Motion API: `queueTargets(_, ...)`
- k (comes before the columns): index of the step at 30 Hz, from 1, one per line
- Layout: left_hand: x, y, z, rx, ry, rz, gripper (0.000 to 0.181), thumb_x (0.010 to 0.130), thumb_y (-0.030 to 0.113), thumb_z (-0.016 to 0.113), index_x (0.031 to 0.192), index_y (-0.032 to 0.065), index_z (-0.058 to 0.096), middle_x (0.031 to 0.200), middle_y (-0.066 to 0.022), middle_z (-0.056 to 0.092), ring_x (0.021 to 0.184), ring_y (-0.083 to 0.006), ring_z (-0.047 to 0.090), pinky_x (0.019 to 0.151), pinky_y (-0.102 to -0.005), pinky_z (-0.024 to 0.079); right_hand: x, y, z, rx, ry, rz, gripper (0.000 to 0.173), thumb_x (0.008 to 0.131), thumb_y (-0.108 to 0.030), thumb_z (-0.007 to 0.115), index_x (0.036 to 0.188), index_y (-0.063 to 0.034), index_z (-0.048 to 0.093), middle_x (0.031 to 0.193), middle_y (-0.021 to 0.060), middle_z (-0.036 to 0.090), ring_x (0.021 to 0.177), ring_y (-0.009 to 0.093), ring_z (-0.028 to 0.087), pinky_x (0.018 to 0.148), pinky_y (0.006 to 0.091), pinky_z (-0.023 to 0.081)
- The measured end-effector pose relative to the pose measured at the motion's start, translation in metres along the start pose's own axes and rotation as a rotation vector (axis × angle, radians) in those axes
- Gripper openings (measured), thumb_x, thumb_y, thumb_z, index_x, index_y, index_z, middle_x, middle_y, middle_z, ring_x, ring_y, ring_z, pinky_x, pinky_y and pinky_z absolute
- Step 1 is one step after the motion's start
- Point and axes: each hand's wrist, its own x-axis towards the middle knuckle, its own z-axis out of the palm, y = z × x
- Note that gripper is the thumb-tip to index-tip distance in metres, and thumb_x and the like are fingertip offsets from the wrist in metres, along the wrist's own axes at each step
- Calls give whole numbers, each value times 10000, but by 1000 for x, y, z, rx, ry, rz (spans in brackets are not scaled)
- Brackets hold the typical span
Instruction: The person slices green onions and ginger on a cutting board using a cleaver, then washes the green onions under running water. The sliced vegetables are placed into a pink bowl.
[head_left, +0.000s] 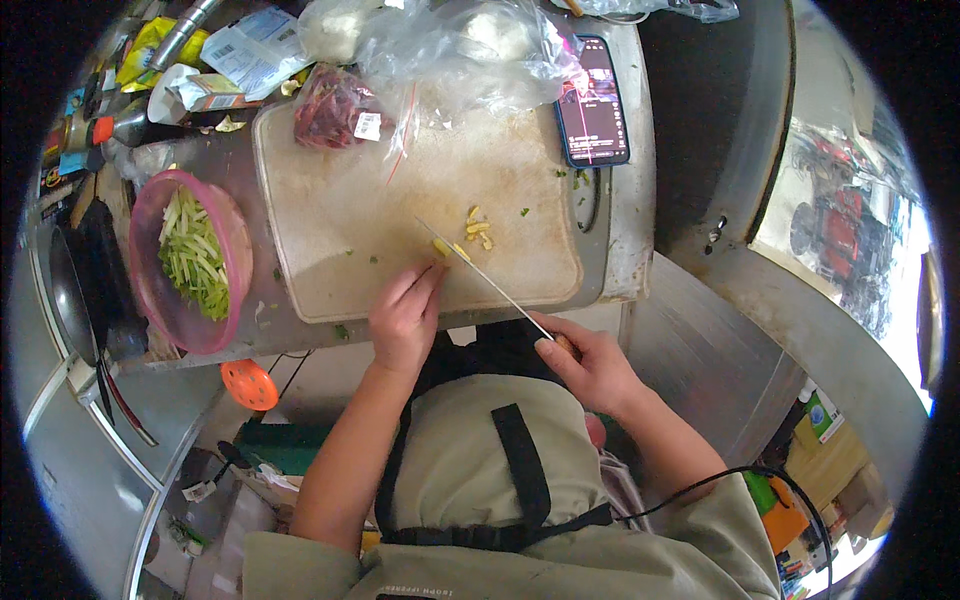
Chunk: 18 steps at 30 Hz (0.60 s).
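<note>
My right hand (592, 364) grips the handle of a kitchen knife (501, 290), its blade slanting up and left over a pale cutting board (337, 202). The thin blade is seen nearly edge-on. At the board's front edge, my left hand (405, 319) pinches a small yellow vegetable piece (440, 247), possibly ginger, with its fingertips beside the blade. One yellow sliver lies right against the knife. Several cut yellow pieces (477, 227) lie in a loose group just beyond it. A few green bits are scattered on the board.
Left of the board, a pink plastic bowl (238, 262) holds green vegetable strips (193, 255). Bagged dark red meat (330, 109) and clear plastic bags (450, 52) cover the board's far side. A lit phone (592, 112) lies at its far right corner. A dark pan (71, 292) stands far left.
</note>
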Motion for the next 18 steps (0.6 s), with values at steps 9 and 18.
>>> queueTargets(9, -8, -7, 1, -30, -5, -45, 222, 723, -27, 776, 924, 61, 740, 972, -95, 708, 828, -294, 688, 706, -382, 565, -11, -12, -8, -157, -45, -30, 518, 966, -393, 666, 1390, -109, 578, 747, 117, 643, 644, 309, 640, 635, 396, 511)
queueTargets(18, -7, -8, 1, -29, 9, -11, 216, 701, -22, 784, 887, 76, 737, 956, -83, 706, 826, -293, 683, 700, -385, 563, -13, -17, -14, -145, -39, -52, 462, 965, -247, 693, 1383, -77, 594, 643, 60, 443, 606, 112, 446, 613, 284, 441)
